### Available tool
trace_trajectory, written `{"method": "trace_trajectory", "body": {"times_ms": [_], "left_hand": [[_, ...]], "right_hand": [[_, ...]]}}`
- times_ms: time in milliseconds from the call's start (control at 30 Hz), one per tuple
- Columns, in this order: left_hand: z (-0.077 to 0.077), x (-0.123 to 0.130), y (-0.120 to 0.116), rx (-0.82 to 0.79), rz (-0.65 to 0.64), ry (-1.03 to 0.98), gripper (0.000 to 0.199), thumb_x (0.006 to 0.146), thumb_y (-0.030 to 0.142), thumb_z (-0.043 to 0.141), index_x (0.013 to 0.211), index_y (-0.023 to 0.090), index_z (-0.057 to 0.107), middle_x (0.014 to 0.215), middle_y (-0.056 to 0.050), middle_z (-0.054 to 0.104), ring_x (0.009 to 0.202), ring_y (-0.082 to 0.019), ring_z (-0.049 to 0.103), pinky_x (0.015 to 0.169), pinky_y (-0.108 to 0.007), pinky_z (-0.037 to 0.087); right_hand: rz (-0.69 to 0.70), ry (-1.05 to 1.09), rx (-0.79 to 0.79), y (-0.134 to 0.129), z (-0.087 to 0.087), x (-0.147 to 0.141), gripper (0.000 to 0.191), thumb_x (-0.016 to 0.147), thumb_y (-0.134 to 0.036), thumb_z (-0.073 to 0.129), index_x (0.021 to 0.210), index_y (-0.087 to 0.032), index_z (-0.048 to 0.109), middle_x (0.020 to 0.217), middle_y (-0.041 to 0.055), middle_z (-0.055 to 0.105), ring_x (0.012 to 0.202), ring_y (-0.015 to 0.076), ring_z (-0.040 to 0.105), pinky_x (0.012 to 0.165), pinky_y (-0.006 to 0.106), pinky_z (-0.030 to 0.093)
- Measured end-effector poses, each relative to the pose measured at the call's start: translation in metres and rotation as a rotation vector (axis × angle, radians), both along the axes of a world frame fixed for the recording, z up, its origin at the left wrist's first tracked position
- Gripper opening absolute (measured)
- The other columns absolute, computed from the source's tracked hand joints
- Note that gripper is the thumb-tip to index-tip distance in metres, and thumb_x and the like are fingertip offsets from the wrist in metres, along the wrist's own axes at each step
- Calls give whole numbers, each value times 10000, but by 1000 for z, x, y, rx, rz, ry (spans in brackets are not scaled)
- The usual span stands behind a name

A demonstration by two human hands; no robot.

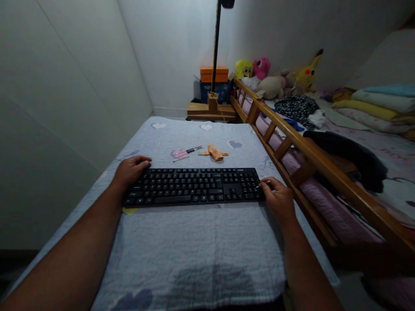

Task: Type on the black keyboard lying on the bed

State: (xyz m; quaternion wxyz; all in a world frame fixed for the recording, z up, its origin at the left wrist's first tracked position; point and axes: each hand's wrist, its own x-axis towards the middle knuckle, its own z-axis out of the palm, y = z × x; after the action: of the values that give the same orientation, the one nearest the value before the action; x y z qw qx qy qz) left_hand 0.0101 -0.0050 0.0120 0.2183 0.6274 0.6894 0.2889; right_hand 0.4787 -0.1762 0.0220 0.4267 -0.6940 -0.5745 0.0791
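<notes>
A black full-size keyboard (194, 185) lies flat across the cloth in front of me. At its upper left corner, my left hand (130, 173) is closed around the edge, its fingers partly hidden. By the number keys on the right, my right hand (279, 199) pinches a thin white cotton swab (266, 182) between thumb and fingers, the tip pointing at the keys. Behind the keyboard lie another cotton swab (180, 159), a pink-handled tool with a metal end (184, 152), and an orange cloth (215, 152) over a yellow-handled brush (225, 154).
A pale quilted cloth (201, 246) with heart patterns covers the table. A wooden bed rail (311, 155) runs along the right, with bedding and plush toys (272, 86) beyond. A wall borders the left. At the back stand a wooden stand (210, 111) and an orange box (214, 74).
</notes>
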Motion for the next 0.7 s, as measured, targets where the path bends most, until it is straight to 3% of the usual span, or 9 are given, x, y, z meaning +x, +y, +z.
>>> {"method": "trace_trajectory", "body": {"times_ms": [700], "left_hand": [[4, 3, 0, -11, 10, 27, 499, 685, 494, 589, 1019, 184, 791, 1042, -66, 799, 974, -295, 691, 960, -390, 524]], "right_hand": [[94, 5, -4, 0, 2, -10, 182, 891, -369, 590, 840, -237, 705, 865, 64, 729, 858, 260, 659, 833, 385, 480]]}}
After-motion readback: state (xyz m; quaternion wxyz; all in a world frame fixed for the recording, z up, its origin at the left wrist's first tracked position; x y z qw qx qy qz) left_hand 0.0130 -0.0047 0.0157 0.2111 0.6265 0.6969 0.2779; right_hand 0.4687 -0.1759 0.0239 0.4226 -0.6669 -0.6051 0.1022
